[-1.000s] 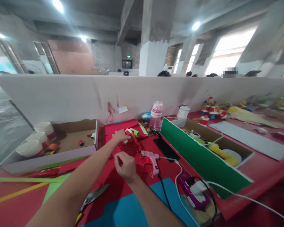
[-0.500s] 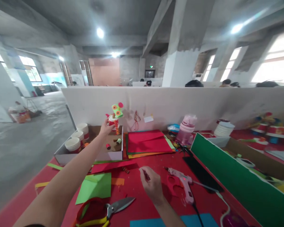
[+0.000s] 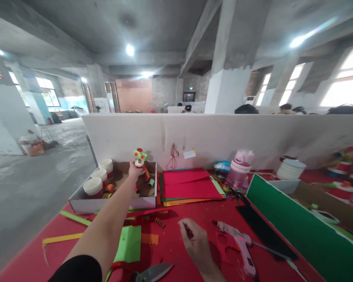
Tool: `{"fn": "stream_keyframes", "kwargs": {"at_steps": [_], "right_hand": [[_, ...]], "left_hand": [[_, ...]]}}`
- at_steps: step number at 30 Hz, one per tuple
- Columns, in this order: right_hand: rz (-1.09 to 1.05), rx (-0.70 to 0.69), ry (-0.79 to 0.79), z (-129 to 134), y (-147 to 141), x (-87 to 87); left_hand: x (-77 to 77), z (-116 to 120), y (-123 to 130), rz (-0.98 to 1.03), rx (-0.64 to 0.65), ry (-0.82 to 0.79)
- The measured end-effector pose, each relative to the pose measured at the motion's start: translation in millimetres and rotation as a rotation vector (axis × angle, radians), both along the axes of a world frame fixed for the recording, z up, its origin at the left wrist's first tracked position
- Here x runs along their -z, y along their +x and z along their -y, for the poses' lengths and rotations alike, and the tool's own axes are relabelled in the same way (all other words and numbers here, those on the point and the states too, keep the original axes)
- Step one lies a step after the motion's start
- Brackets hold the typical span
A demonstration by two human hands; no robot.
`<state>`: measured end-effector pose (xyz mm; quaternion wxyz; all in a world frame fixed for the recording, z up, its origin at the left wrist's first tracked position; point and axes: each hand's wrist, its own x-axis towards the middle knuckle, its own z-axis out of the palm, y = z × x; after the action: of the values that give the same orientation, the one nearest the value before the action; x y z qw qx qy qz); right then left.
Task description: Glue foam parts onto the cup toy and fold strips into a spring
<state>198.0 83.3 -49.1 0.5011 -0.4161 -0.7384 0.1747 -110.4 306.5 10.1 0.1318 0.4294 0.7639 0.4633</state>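
My left hand [image 3: 134, 170] reaches forward over the white cardboard box [image 3: 111, 203] and grips a paper-cup figure [image 3: 140, 155]. It has a green paper head, orange ring eyes, a red top and a striped accordion-folded paper limb hanging down on its right. Part of its cup body is hidden by my fingers. Above the red table, my right hand [image 3: 194, 237] is curled closed; whether something small is inside I cannot make out. Nearest to it are a brown folded paper strip [image 3: 160, 223] on its left and a pink glue gun [image 3: 238, 243] on its right.
White-rimmed paper cups [image 3: 93, 187] stand in the box's left side. Stacked coloured paper [image 3: 188, 184], a pink bottle [image 3: 239, 170], shears [image 3: 155, 272], green paper [image 3: 132, 243] and a green-sided box [image 3: 297, 223] lie around. A white partition [image 3: 200, 135] rises behind.
The paper-cup figure in my left hand has gone lower, toward the box, and its head has turned more upright. My right hand stays curled over the table. The camera view has shifted slightly.
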Motion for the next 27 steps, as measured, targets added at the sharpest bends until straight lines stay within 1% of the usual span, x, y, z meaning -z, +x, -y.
{"fn": "stream_keyframes", "kwargs": {"at_steps": [5,11,18,23,27], "right_hand": [[0.006,-0.013,-0.004,0.1,-0.2,-0.4],[0.002,-0.022,-0.014,1.4,0.2,-1.5],[0.009,-0.016,-0.036,-0.4,0.4,-1.0],[0.005,-0.005,-0.041,0.3,0.4,-1.5],[0.002,-0.004,-0.042,0.5,0.5,-2.3]], "left_hand": [[11.2,-10.4,-5.4,0.011,0.026,-0.046],[14.6,-14.1,-12.0,0.003,0.003,-0.123],[8.0,-17.3,-6.8,-0.046,-0.012,-0.191],[0.4,-19.3,-2.3,-0.082,0.054,-0.214],[0.8,-19.5,4.5,-0.102,0.072,-0.194]]}}
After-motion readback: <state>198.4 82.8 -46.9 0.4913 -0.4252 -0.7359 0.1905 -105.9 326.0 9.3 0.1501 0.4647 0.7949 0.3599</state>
